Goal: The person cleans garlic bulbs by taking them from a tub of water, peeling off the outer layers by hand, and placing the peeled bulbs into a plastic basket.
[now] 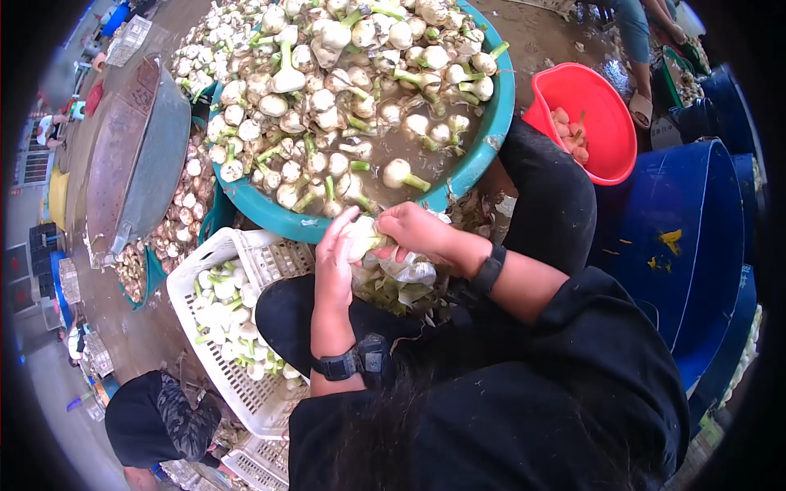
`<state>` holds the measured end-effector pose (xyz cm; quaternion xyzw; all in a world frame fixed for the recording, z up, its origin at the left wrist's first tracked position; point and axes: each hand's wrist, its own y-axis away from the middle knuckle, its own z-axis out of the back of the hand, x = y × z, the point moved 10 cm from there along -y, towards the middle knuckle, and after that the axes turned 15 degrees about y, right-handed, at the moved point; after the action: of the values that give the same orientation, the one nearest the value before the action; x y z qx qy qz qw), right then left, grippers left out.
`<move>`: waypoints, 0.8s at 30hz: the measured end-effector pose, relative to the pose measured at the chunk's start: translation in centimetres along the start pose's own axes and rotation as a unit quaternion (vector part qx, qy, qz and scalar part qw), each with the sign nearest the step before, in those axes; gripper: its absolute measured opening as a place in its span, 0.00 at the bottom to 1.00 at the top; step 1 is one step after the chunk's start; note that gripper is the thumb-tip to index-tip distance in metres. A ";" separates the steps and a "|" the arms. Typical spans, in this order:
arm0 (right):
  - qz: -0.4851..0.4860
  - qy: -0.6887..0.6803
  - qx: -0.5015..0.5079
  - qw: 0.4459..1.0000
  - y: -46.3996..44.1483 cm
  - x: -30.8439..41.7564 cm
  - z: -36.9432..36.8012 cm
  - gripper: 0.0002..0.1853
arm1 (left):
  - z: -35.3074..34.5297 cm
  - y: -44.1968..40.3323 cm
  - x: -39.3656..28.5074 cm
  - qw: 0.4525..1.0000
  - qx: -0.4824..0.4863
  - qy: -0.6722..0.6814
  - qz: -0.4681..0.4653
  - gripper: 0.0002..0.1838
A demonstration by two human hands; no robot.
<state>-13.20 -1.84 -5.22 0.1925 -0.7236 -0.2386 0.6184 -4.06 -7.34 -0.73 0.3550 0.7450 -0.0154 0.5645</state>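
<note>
My left hand (334, 260) is wrapped round the left side of a pale bulb (361, 238), just off the near rim of a teal tub (286, 214). From the right, my right hand (412, 232) closes on the same bulb, fingers bent at its greenish end; whether it also grips a small tool is hidden. Bulbs with green stems (323, 100) fill much of the tub, some lying in brown water. Below my hands are leafy peelings and a clear plastic piece (409, 274). A white crate (255, 409) at the lower left holds whiter, peeled-looking bulbs (237, 315).
A red basin (618, 135) with orange-pink items stands at the upper right, beside large blue barrels (639, 221). A metal cart (135, 155) is at the left. Another person in dark clothing (143, 417) is at the lower left; another person's leg (634, 49) shows at the top right.
</note>
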 end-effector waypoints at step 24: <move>0.230 0.041 0.056 0.971 6.5 7.1 4.4 0.20 | 7.2 0.5 3.0 0.867 -0.094 0.486 0.061 0.15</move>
<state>-18.58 -0.20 3.72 0.0649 -0.7346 -0.0411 0.6742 1.86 -8.52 -5.75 0.3070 0.9001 0.2637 0.1612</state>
